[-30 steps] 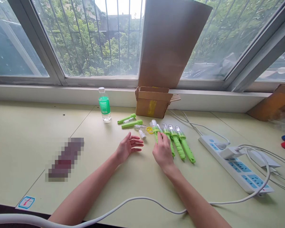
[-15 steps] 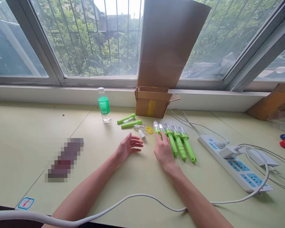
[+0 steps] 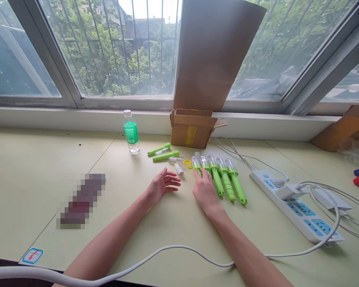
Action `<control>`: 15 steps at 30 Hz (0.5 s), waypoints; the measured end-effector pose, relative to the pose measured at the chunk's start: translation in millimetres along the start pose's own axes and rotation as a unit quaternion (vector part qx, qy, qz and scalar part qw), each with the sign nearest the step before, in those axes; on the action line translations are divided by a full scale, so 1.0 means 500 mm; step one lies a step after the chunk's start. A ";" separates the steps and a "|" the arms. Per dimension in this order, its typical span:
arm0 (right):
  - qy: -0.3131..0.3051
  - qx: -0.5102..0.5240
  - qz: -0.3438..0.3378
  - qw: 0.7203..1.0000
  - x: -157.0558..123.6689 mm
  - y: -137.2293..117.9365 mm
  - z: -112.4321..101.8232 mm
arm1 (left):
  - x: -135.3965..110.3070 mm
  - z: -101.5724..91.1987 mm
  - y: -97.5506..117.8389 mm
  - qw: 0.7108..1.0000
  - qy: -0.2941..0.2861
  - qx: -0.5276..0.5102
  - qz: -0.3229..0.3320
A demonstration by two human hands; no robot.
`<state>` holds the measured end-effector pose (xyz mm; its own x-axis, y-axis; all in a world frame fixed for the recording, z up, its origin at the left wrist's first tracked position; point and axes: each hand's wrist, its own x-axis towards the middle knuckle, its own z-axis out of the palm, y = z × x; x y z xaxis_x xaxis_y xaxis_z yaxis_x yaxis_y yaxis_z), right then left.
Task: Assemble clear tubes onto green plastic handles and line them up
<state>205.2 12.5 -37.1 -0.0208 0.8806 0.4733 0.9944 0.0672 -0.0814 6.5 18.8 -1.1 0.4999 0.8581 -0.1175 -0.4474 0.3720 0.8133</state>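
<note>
Several green sticks with clear tips (image 3: 226,179) lie side by side on the pale green table (image 3: 48,167). My right hand (image 3: 205,190) lies over the handle of the leftmost stick (image 3: 195,162), fingers closed together on it. My left hand (image 3: 161,185) rests on the table a little to the left, palm turned inward, fingers spread and holding nothing. Just beyond it lie a small white cylinder (image 3: 178,169), a yellow ring (image 3: 188,163) and two loose green handles (image 3: 165,153) with clear caps.
A green-labelled water bottle (image 3: 131,131) and an open cardboard box (image 3: 193,129) stand by the window sill; a cardboard sheet (image 3: 215,52) leans on the window. A white power strip (image 3: 296,207) lies at the right. A white cable (image 3: 167,253) crosses my forearms near the front edge.
My right hand has drawn the leftmost stick in beside the row, shifting it slightly right and then back toward me. My left hand has stayed where it was.
</note>
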 end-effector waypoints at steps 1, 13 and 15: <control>-0.002 -0.005 0.000 1.000 0.000 0.000 0.000 | 0.000 0.000 0.000 1.000 0.001 0.000 0.000; -0.030 -0.058 0.028 0.997 -0.001 -0.018 -0.018 | 0.001 -0.009 -0.008 1.000 -0.018 0.016 0.012; -0.034 -0.054 0.033 0.997 -0.001 -0.021 -0.021 | 0.002 -0.010 -0.009 1.000 -0.020 0.018 0.013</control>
<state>195.7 6.7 -27.4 0.0408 0.9115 0.4093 0.9992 -0.0388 -0.0132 5.0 19.7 -7.7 0.5178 0.8523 -0.0744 -0.4333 0.3363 0.8362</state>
